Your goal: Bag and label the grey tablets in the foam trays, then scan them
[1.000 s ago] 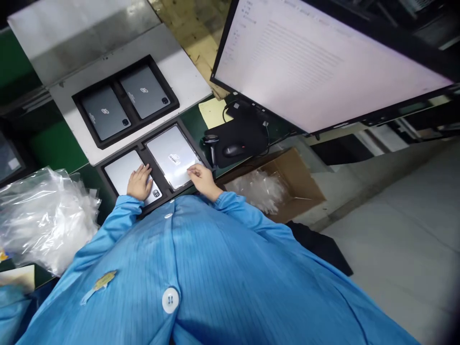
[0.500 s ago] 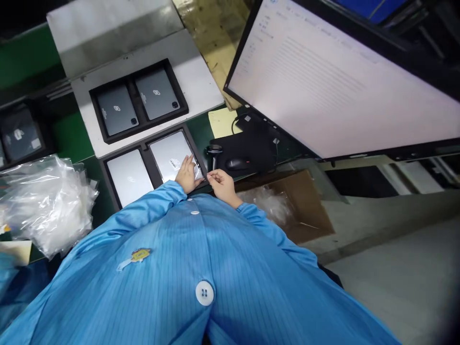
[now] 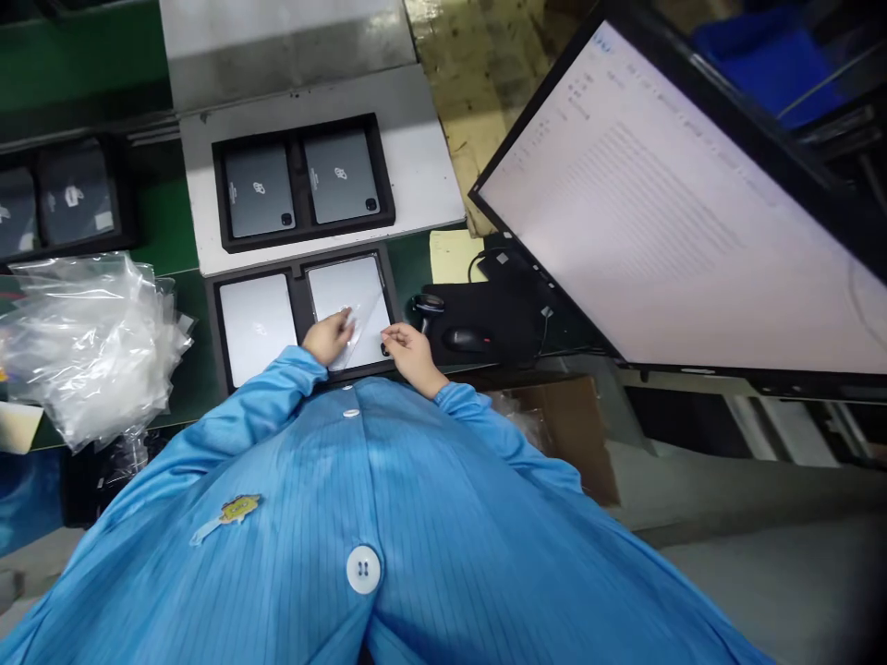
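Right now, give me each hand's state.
Left hand: on the right tablet in the near tray, grip unclear.
Right hand: at that tablet's near right corner, grip unclear.

Dim scene; monitor (image 3: 693, 212) glare brightest; corners dark, edges warped, slight blur.

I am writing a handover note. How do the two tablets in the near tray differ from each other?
The right tablet has both the left hand and the right hand on it, with clear film lifting; the left tablet lies untouched and fully flat. Both are pale silver, in one black tray.
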Demonstrator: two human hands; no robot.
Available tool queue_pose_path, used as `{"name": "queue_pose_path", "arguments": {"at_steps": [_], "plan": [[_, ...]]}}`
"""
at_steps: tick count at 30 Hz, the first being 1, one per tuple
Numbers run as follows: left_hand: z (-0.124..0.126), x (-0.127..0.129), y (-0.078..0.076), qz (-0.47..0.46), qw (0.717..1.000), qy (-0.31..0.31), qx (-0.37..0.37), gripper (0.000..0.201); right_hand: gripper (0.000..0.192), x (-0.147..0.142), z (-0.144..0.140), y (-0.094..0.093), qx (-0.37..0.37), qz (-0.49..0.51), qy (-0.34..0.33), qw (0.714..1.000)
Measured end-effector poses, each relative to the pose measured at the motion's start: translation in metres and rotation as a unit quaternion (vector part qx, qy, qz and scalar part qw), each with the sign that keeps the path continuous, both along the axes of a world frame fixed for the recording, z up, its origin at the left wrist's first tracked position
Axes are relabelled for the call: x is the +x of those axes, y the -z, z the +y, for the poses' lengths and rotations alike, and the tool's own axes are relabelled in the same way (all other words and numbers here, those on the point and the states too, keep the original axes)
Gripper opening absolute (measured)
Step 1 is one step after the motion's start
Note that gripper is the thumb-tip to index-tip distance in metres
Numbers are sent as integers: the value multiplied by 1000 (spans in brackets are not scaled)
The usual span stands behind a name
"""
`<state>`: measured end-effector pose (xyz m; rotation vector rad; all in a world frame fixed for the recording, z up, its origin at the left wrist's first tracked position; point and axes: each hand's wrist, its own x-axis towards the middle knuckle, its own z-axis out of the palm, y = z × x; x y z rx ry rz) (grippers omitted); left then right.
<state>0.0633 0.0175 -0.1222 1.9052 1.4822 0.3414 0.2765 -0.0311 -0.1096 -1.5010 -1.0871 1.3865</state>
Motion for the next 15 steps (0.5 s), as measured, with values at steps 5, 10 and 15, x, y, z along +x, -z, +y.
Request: {"name": "queue_pose_path", "arguments": {"at_steps": [5, 10, 15], "plan": [[-14, -52, 4, -204, 966, -146, -67, 51, 19, -34, 29, 3, -96, -93, -53, 990], [-20, -43, -5, -291, 925, -189, -156, 46, 8, -58, 65, 12, -123, -204, -61, 969], [-16, -74, -47, -453, 787, -371, -195, 27, 20, -59, 79, 18, -126, -232, -70, 962]]}}
